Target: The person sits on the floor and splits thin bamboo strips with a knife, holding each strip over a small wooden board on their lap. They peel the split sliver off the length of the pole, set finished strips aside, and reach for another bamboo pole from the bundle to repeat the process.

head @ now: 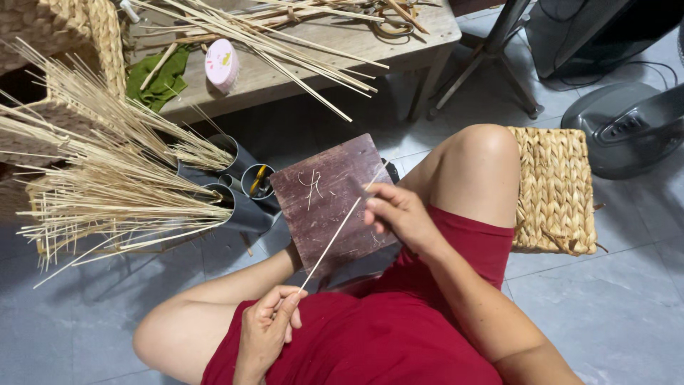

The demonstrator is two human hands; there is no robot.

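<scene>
A thin, pale, straight reed strip (342, 227) is held slantwise across a dark reddish-brown board (324, 196), which is propped on the person's lap and marked with light scratches. The lower end of the strip is pinched between thumb and fingertips of the left hand (269, 324), which is closed about it above the red shorts (370, 335). The upper part of the strip is pressed against the board by the right hand (399, 214), whose fingers are curled shut around a small dark tool, probably a blade (358, 187); little of the tool can be seen.

Beside the board, on the grey tiled floor (627, 299), a cluster of dark cylindrical containers (239, 207) is seen. Dense bundles of thin pale sticks (107, 178) are held in two of them and fan out to the left. In a smaller round pot (258, 182), a yellow-handled tool is kept; its kind cannot be told.

On the wooden desk (342, 43) above, longer loose strips (285, 43), a green cloth (160, 78) and a pink round tin (222, 64) are laid. A woven stool (556, 192) is placed just beside the right knee.
</scene>
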